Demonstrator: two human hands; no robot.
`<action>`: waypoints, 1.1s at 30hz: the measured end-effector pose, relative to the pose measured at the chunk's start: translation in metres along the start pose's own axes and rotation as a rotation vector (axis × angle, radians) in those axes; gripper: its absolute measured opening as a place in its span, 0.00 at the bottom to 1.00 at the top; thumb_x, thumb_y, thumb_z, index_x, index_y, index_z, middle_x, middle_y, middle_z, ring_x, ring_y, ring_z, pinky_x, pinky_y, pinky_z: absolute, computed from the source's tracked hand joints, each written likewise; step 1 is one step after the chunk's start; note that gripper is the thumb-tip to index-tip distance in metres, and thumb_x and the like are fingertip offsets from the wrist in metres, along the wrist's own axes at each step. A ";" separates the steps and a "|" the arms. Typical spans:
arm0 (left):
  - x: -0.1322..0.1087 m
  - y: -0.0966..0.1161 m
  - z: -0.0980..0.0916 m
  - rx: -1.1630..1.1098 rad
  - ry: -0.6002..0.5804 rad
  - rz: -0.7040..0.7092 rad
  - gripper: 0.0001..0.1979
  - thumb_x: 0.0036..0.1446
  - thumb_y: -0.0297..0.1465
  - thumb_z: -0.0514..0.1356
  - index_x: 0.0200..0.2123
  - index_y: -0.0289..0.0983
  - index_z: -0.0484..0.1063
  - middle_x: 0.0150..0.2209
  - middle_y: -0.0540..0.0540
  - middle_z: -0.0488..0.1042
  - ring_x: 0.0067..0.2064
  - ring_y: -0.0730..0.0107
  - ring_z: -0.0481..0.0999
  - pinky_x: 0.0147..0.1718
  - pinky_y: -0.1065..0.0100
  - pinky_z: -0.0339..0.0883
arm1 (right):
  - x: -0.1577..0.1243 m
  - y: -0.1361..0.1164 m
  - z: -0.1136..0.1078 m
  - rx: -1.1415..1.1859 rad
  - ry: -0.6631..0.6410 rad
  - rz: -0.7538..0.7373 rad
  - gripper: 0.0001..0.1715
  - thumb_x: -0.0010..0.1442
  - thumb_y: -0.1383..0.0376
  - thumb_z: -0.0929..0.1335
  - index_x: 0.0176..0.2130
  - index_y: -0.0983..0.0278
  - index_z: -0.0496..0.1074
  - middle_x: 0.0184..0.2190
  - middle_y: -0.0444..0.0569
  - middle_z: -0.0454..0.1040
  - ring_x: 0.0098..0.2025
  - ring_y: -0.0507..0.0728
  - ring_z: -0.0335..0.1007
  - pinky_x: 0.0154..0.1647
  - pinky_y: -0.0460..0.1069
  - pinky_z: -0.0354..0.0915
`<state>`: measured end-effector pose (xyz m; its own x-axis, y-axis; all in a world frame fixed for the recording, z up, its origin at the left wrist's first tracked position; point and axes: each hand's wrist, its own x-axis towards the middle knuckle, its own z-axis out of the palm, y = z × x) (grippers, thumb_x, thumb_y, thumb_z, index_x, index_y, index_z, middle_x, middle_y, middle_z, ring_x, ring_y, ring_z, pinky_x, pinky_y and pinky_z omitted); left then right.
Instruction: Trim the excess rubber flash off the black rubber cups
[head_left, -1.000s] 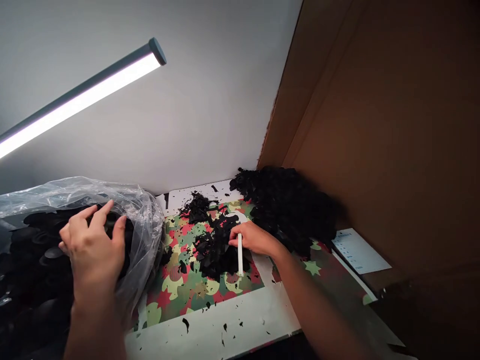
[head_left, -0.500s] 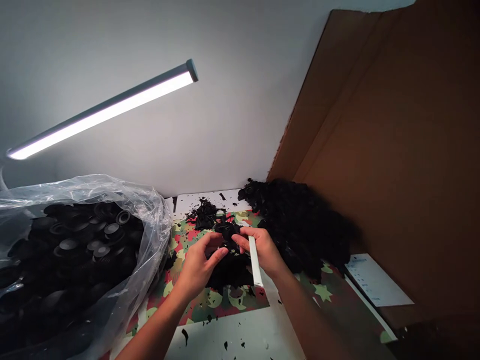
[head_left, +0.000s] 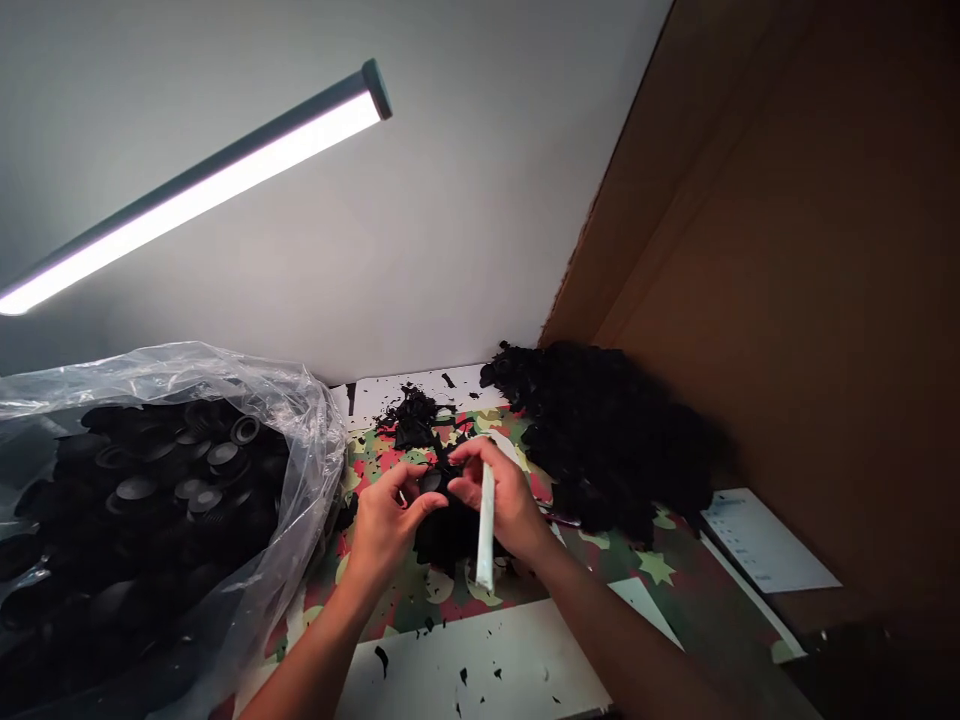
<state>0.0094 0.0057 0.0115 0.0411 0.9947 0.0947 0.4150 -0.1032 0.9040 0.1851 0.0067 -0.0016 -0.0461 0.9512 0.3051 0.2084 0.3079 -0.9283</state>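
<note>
My left hand (head_left: 386, 510) is closed round the edge of a black round rubber-like part (head_left: 430, 481), with thumb and forefinger curved about it. My right hand (head_left: 499, 495) grips a white, flat, stick-like handle (head_left: 486, 540), which points down toward me. Its thumb and fingertips are close to the same black part; whether they touch it cannot be made out. The far end of the white handle is hidden by the fingers. Under both hands lies a dark heap of black pieces (head_left: 450, 540) on a camouflage-and-star patterned sheet (head_left: 405, 605).
On the left, a transparent plastic bag (head_left: 319, 420) holds many black round parts (head_left: 202, 480). Black scraps (head_left: 607, 430) are piled at the right, beside a cardboard wall (head_left: 750, 300). A smaller scrap heap (head_left: 412, 415) lies behind my hands. A lamp (head_left: 202, 205) hangs above; a white card (head_left: 769, 540) lies right.
My right hand has shifted slightly left and up, and the white handle has swung to slant the other way. My left hand stays beside it. The view has tilted a little.
</note>
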 end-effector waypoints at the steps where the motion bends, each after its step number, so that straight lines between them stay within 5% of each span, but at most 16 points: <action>1: 0.000 0.000 -0.001 0.033 -0.003 0.034 0.15 0.47 0.43 0.70 0.32 0.38 0.79 0.23 0.53 0.70 0.26 0.70 0.67 0.28 0.69 0.61 | 0.000 -0.001 0.003 -0.011 -0.017 -0.028 0.23 0.60 0.44 0.69 0.35 0.61 0.72 0.28 0.45 0.70 0.31 0.55 0.66 0.33 0.48 0.63; 9: 0.001 -0.002 -0.006 0.089 0.028 0.145 0.13 0.50 0.44 0.69 0.34 0.42 0.82 0.34 0.47 0.73 0.38 0.61 0.75 0.41 0.61 0.71 | 0.003 0.016 0.018 0.161 0.107 0.314 0.18 0.62 0.49 0.66 0.34 0.61 0.67 0.19 0.40 0.66 0.21 0.53 0.64 0.22 0.47 0.62; 12: 0.003 -0.005 -0.009 0.090 0.035 0.165 0.12 0.50 0.43 0.69 0.32 0.41 0.81 0.39 0.44 0.75 0.45 0.57 0.76 0.45 0.58 0.71 | 0.006 0.014 0.011 0.023 0.193 0.141 0.14 0.64 0.54 0.66 0.41 0.62 0.72 0.33 0.49 0.77 0.34 0.58 0.74 0.35 0.51 0.70; 16: 0.004 -0.006 -0.015 0.080 -0.042 0.200 0.09 0.53 0.38 0.67 0.36 0.40 0.78 0.39 0.45 0.80 0.43 0.58 0.78 0.44 0.59 0.72 | 0.006 0.002 0.006 -0.024 -0.147 -0.207 0.15 0.67 0.61 0.66 0.53 0.57 0.74 0.52 0.52 0.77 0.55 0.61 0.72 0.56 0.57 0.67; 18: 0.004 -0.005 -0.018 0.085 -0.123 0.189 0.08 0.56 0.35 0.63 0.39 0.40 0.77 0.39 0.46 0.81 0.42 0.59 0.79 0.44 0.60 0.72 | 0.005 0.001 0.007 -0.022 -0.252 -0.255 0.18 0.67 0.64 0.66 0.55 0.55 0.74 0.52 0.51 0.77 0.54 0.61 0.73 0.56 0.57 0.69; 28: 0.007 0.000 -0.018 0.224 -0.282 0.133 0.16 0.57 0.29 0.60 0.50 0.41 0.69 0.46 0.44 0.79 0.45 0.60 0.79 0.45 0.61 0.70 | 0.004 0.015 0.013 -0.173 -0.197 -0.193 0.15 0.64 0.72 0.64 0.46 0.59 0.76 0.39 0.50 0.76 0.38 0.57 0.74 0.39 0.50 0.73; 33: 0.008 0.007 -0.020 0.332 -0.282 0.254 0.08 0.60 0.30 0.58 0.42 0.42 0.74 0.38 0.46 0.80 0.40 0.59 0.78 0.42 0.62 0.70 | 0.004 0.007 0.012 -0.396 -0.267 -0.205 0.09 0.62 0.75 0.64 0.37 0.62 0.69 0.35 0.48 0.73 0.36 0.56 0.69 0.38 0.48 0.67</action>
<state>-0.0055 0.0132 0.0268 0.4033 0.9047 0.1370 0.6251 -0.3817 0.6808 0.1748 0.0126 -0.0093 -0.3618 0.8602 0.3594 0.5206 0.5063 -0.6875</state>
